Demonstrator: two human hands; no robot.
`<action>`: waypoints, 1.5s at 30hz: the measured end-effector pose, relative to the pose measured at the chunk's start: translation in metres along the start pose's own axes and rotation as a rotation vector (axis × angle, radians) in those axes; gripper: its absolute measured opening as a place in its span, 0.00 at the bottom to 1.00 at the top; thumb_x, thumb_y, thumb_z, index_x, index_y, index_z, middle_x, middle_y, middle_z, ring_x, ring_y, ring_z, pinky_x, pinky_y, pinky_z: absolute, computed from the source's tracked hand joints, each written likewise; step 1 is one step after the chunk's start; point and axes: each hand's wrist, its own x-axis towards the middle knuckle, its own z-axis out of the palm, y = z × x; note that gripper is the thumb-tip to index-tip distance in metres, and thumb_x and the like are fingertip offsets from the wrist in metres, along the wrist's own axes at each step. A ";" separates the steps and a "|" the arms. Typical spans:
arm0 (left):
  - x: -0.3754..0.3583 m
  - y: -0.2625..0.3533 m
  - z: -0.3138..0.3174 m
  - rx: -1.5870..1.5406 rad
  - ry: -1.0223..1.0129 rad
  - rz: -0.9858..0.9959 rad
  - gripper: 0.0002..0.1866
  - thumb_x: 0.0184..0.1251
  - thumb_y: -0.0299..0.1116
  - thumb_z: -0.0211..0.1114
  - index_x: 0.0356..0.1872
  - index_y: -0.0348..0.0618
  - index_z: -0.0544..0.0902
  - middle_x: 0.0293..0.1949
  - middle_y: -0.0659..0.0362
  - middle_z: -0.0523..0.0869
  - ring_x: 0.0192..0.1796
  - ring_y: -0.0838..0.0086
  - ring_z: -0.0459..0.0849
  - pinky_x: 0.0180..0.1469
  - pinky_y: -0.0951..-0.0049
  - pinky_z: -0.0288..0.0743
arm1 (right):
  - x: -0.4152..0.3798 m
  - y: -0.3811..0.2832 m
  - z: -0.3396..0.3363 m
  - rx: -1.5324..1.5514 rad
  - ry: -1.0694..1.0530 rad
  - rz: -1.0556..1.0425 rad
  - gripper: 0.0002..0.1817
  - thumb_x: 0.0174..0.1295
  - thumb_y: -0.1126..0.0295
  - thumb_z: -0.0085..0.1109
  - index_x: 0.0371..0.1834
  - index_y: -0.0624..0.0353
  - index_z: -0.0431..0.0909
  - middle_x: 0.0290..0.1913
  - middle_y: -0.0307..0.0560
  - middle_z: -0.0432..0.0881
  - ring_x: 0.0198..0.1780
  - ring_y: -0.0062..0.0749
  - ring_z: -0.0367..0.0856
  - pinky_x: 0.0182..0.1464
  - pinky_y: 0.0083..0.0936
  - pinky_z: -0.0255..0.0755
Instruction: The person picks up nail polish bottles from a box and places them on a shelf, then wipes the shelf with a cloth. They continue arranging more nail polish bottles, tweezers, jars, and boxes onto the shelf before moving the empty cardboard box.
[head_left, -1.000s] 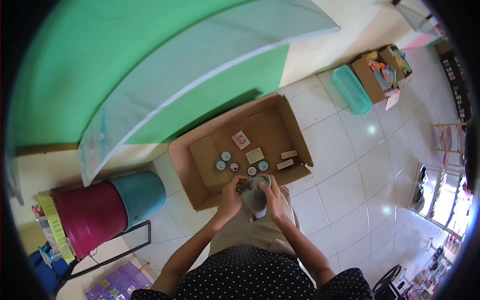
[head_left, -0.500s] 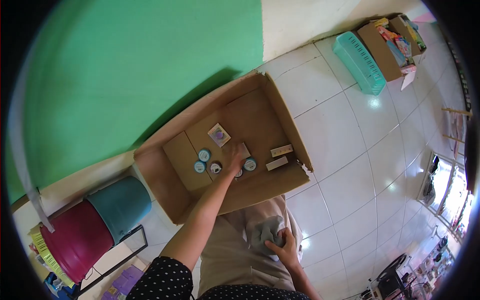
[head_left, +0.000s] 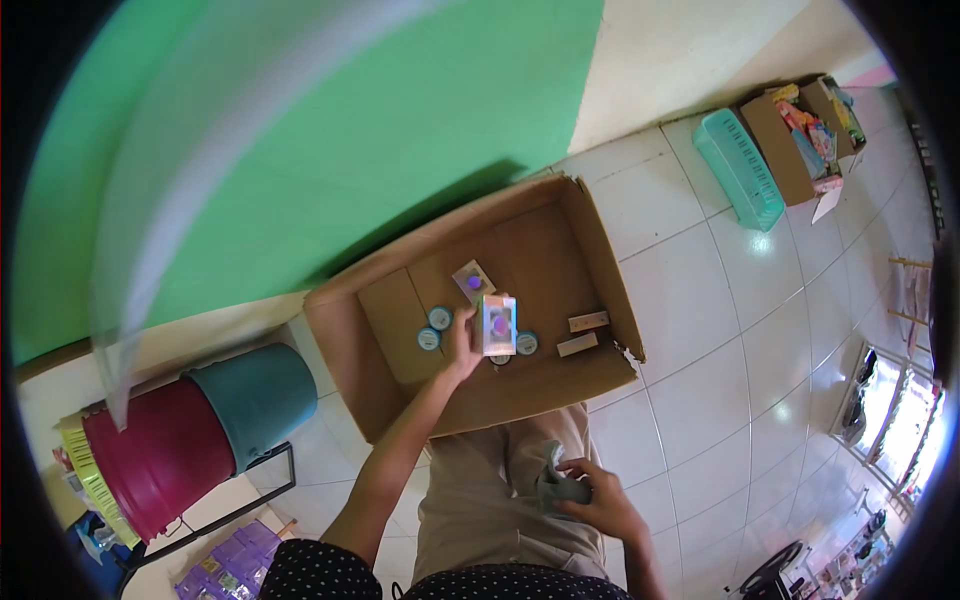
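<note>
My left hand (head_left: 461, 345) grips a small shiny carton (head_left: 499, 325) with a purple circle on its face, raised above the inside of a large open cardboard box (head_left: 500, 418). A similar carton (head_left: 474, 281) lies behind it on the box floor. Near my left hand are small round jars with blue rims, a pair on the left (head_left: 428, 339) and another jar (head_left: 526, 343) on the right. Two slim cartons, an upper one (head_left: 589, 321) and a lower one (head_left: 577, 345), lie by the right wall. Over my lap, my right hand (head_left: 605, 503) holds a crumpled grey cloth (head_left: 553, 487).
The cardboard box stands against a green wall (head_left: 400, 130). On the left are a red bucket (head_left: 160, 455) and a teal bucket (head_left: 255, 405). A mint plastic basket (head_left: 740, 170) and a filled carton (head_left: 785, 150) stand at the back right on white tiles.
My left hand has lifted the shiny carton from among the jars and turned its face upward. The cloth stays in my right hand, its folds shifted. The whole view has shifted slightly.
</note>
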 end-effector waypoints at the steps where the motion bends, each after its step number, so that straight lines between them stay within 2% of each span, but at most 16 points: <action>1: -0.019 0.010 0.011 -0.075 -0.061 0.029 0.28 0.61 0.47 0.40 0.58 0.38 0.64 0.50 0.57 0.74 0.48 0.72 0.75 0.52 0.69 0.68 | 0.001 -0.017 -0.007 0.143 -0.052 0.058 0.23 0.42 0.71 0.64 0.45 0.62 0.70 0.34 0.50 0.75 0.38 0.33 0.75 0.41 0.27 0.69; 3: -0.060 0.033 0.046 -0.088 -0.102 0.056 0.34 0.56 0.53 0.43 0.59 0.37 0.63 0.49 0.53 0.75 0.48 0.65 0.76 0.53 0.63 0.68 | 0.003 -0.039 -0.006 0.112 0.049 -0.059 0.24 0.43 0.72 0.65 0.46 0.63 0.72 0.33 0.46 0.77 0.37 0.26 0.75 0.41 0.22 0.69; 5: -0.107 0.058 0.094 -0.026 -0.189 0.064 0.34 0.60 0.56 0.41 0.60 0.37 0.60 0.51 0.53 0.73 0.52 0.66 0.73 0.56 0.66 0.64 | 0.007 -0.068 0.005 0.381 0.358 -0.236 0.24 0.45 0.74 0.62 0.49 0.64 0.70 0.42 0.51 0.77 0.43 0.31 0.75 0.45 0.24 0.67; 6: -0.123 0.060 0.113 -0.025 -0.197 0.080 0.34 0.60 0.56 0.41 0.60 0.37 0.60 0.51 0.53 0.73 0.52 0.66 0.73 0.56 0.66 0.64 | 0.014 -0.084 0.014 0.372 0.359 -0.251 0.24 0.45 0.74 0.62 0.49 0.64 0.70 0.42 0.51 0.77 0.43 0.31 0.75 0.45 0.24 0.67; 8: -0.155 0.053 0.146 0.140 -0.025 0.253 0.34 0.63 0.57 0.39 0.60 0.39 0.59 0.53 0.55 0.70 0.54 0.68 0.70 0.58 0.70 0.61 | 0.020 -0.111 0.037 0.153 0.558 -0.571 0.24 0.46 0.77 0.58 0.51 0.64 0.70 0.50 0.56 0.73 0.49 0.39 0.72 0.51 0.28 0.64; 9: -0.169 0.055 0.154 0.131 -0.018 0.268 0.34 0.63 0.57 0.39 0.60 0.39 0.59 0.53 0.55 0.70 0.54 0.68 0.70 0.58 0.70 0.61 | 0.016 -0.121 0.043 0.143 0.544 -0.581 0.24 0.46 0.77 0.58 0.51 0.64 0.70 0.50 0.56 0.73 0.49 0.39 0.72 0.51 0.28 0.64; 11: -0.194 0.059 0.163 0.275 0.101 0.574 0.31 0.64 0.52 0.47 0.59 0.39 0.60 0.53 0.57 0.69 0.52 0.75 0.70 0.54 0.75 0.65 | 0.008 -0.136 0.056 -0.236 0.566 -0.797 0.26 0.45 0.79 0.55 0.52 0.64 0.69 0.54 0.57 0.69 0.53 0.47 0.68 0.55 0.33 0.61; 15: -0.218 0.080 0.142 0.061 0.154 0.535 0.30 0.63 0.49 0.50 0.60 0.40 0.59 0.52 0.57 0.69 0.50 0.77 0.70 0.52 0.78 0.65 | -0.003 -0.139 0.079 -0.261 0.307 -0.937 0.26 0.43 0.79 0.54 0.52 0.64 0.70 0.55 0.56 0.68 0.52 0.52 0.66 0.55 0.39 0.58; 19: -0.239 0.088 0.144 0.035 0.097 0.504 0.28 0.62 0.37 0.54 0.60 0.39 0.56 0.51 0.56 0.69 0.51 0.76 0.70 0.53 0.77 0.64 | 0.007 -0.154 0.077 -0.391 0.361 -1.033 0.25 0.44 0.80 0.47 0.51 0.69 0.69 0.54 0.64 0.67 0.54 0.53 0.65 0.58 0.38 0.55; 21: -0.244 0.092 0.152 0.087 0.108 0.642 0.28 0.60 0.31 0.55 0.60 0.37 0.56 0.50 0.56 0.69 0.52 0.75 0.69 0.54 0.75 0.63 | 0.019 -0.177 0.073 -0.193 0.442 -0.976 0.24 0.50 0.79 0.41 0.54 0.71 0.65 0.55 0.65 0.66 0.56 0.53 0.64 0.58 0.34 0.56; 23: -0.250 0.101 0.154 0.282 0.127 0.735 0.29 0.56 0.28 0.57 0.58 0.36 0.58 0.51 0.54 0.68 0.53 0.74 0.68 0.56 0.73 0.61 | 0.022 -0.182 0.083 0.092 0.434 -0.904 0.21 0.53 0.78 0.43 0.53 0.69 0.66 0.51 0.60 0.70 0.51 0.43 0.69 0.53 0.28 0.61; 24: -0.252 0.109 0.154 0.327 0.114 0.743 0.29 0.55 0.27 0.59 0.57 0.36 0.57 0.53 0.52 0.69 0.53 0.73 0.69 0.55 0.73 0.62 | 0.021 -0.179 0.084 0.086 0.430 -0.917 0.21 0.53 0.78 0.43 0.53 0.69 0.66 0.51 0.60 0.70 0.51 0.43 0.69 0.53 0.28 0.61; 27: -0.255 0.143 0.162 0.262 -0.018 0.830 0.25 0.55 0.25 0.58 0.54 0.37 0.59 0.54 0.48 0.69 0.54 0.73 0.69 0.55 0.73 0.63 | 0.014 -0.151 0.082 0.399 0.186 -0.562 0.14 0.60 0.75 0.40 0.46 0.70 0.69 0.34 0.41 0.73 0.38 0.19 0.68 0.42 0.15 0.63; 30: -0.259 0.199 0.197 0.561 0.038 1.043 0.19 0.54 0.21 0.58 0.46 0.37 0.61 0.55 0.48 0.70 0.52 0.74 0.71 0.52 0.75 0.67 | 0.005 -0.149 0.073 0.444 0.256 -0.481 0.13 0.58 0.75 0.42 0.43 0.69 0.72 0.34 0.41 0.76 0.37 0.19 0.69 0.41 0.15 0.64; 36: -0.191 0.278 0.267 0.454 -0.123 0.952 0.19 0.47 0.21 0.66 0.43 0.35 0.74 0.43 0.57 0.79 0.44 0.78 0.77 0.46 0.78 0.72 | 0.003 -0.148 0.037 0.511 0.350 -0.521 0.14 0.58 0.75 0.42 0.44 0.69 0.71 0.36 0.42 0.77 0.38 0.20 0.71 0.42 0.15 0.65; 45: -0.079 0.278 0.341 0.570 -0.306 0.986 0.16 0.44 0.19 0.66 0.37 0.36 0.76 0.35 0.58 0.81 0.38 0.79 0.78 0.43 0.78 0.71 | -0.001 -0.128 0.017 0.547 0.450 -0.533 0.14 0.58 0.74 0.43 0.45 0.69 0.71 0.36 0.44 0.77 0.38 0.20 0.71 0.44 0.16 0.65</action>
